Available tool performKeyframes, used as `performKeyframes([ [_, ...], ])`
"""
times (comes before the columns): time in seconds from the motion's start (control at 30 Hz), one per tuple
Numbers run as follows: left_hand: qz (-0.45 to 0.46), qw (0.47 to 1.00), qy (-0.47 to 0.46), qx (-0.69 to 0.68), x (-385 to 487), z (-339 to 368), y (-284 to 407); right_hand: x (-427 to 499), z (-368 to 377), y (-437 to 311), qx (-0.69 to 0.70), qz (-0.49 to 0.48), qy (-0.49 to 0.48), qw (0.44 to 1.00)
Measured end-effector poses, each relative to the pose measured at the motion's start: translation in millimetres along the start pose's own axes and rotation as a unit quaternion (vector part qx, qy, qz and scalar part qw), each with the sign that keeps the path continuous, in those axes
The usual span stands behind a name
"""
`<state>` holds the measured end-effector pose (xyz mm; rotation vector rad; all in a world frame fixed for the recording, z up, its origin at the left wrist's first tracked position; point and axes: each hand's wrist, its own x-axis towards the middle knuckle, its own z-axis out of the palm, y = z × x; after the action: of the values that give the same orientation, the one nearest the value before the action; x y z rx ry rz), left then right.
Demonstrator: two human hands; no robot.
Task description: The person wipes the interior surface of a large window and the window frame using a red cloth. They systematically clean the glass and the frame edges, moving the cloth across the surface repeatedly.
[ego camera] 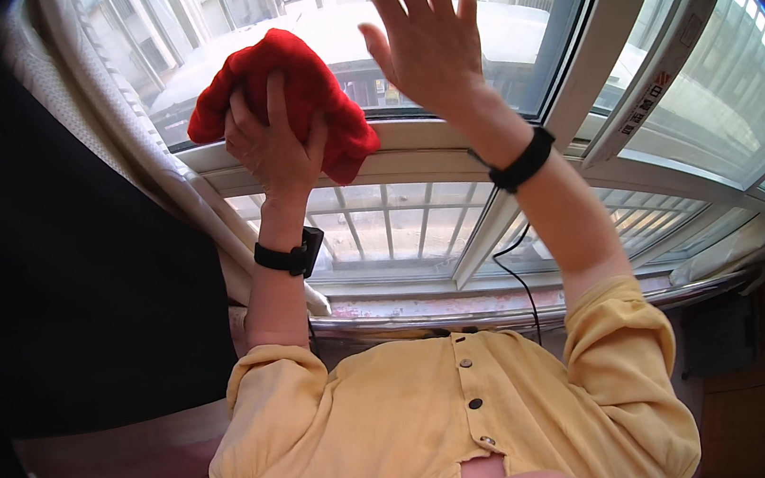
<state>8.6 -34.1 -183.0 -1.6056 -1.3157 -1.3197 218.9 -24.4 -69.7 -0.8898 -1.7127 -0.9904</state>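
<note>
My left hand [278, 144] presses a bunched red cloth [285, 57] against the lower part of a window pane [211, 66], its fingers spread over the fabric. One corner of the cloth hangs over the pale window frame [427, 134]. To the right, my right hand [434, 46] is raised with fingers apart and holds nothing. It is in front of the same pane; whether the palm touches the glass I cannot tell. Black straps circle both wrists, and the left one carries a small dark device [312, 251].
A whitish curtain [95, 116] and a large black cloth [109, 287] hang at the left. Along the sill runs a metal rail [421, 320], with a black cable [524, 286] dropping past it. Another window sash [706, 70] stands at the right; bars show outside.
</note>
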Motion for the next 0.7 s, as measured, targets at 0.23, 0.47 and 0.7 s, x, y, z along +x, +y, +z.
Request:
performKeyframes([
  [0.23, -0.004, 0.997, -0.025, -0.07, -27, -5, -19, -121, -21, -27, 0.083, 0.069, -0.201, 0.974],
  [0.47, -0.159, 0.987, -0.001, -0.019, -37, -30, -100, -173, -7, -35, 0.003, 0.062, -0.163, 0.985],
  [0.7, -0.002, 0.993, -0.056, -0.104, -87, 4, 3, -178, 12, -30, -0.003, 0.052, -0.047, 0.998],
])
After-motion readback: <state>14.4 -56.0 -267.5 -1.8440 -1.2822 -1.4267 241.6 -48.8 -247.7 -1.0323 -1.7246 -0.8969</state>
